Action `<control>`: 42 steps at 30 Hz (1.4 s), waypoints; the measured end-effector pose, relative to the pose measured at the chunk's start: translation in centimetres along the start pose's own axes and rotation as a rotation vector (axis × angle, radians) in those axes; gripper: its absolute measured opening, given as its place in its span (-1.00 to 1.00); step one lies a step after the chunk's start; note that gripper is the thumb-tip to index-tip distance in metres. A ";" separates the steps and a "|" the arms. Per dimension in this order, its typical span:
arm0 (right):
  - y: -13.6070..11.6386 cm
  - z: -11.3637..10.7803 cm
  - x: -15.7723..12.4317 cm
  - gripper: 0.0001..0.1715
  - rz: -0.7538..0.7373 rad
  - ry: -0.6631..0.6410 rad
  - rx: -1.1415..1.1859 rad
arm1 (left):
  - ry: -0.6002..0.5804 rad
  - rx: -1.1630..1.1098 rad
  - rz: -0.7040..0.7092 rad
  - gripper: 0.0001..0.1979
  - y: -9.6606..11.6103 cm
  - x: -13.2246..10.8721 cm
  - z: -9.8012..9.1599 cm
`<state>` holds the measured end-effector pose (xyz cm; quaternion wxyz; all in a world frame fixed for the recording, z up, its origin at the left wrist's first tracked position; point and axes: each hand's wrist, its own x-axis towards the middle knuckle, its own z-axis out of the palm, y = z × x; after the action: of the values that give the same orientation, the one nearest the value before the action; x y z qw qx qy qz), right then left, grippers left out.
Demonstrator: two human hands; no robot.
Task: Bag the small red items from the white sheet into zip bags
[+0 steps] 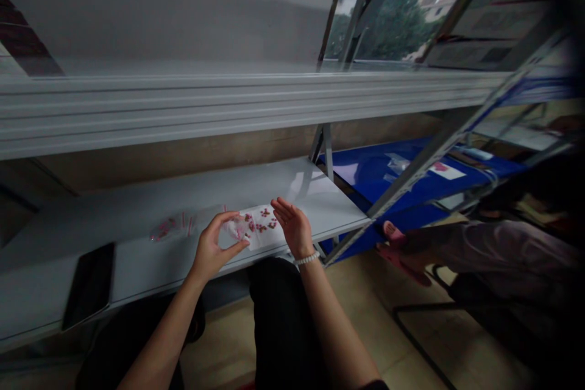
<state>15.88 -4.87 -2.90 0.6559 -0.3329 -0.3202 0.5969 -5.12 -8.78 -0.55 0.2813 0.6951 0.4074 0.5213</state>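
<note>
Curving left hand (214, 248), thumb and fingers parted around clear bag (256, 226), right hand (292, 228) palm up beside it, fingers loosely together

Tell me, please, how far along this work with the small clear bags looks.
Done, it seems: a clear plastic bag with red pieces lies apart on the grey metal shelf. In hand: the left hand curves around a second clear plastic bag; the right hand is open beside it. Left, perhaps: a white sheet with red shapes lies beneath them, not yet bagged.
</note>
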 end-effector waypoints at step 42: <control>6.7 -1.3 -0.7 -0.53 0.081 -0.148 -0.017 | -0.148 0.678 -0.113 -0.51 -4.9 0.1 5.5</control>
<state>13.03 -5.22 -9.13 0.6030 -0.3063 -0.3593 0.6430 -1.23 -6.00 -6.16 0.0918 0.7611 0.5737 0.2883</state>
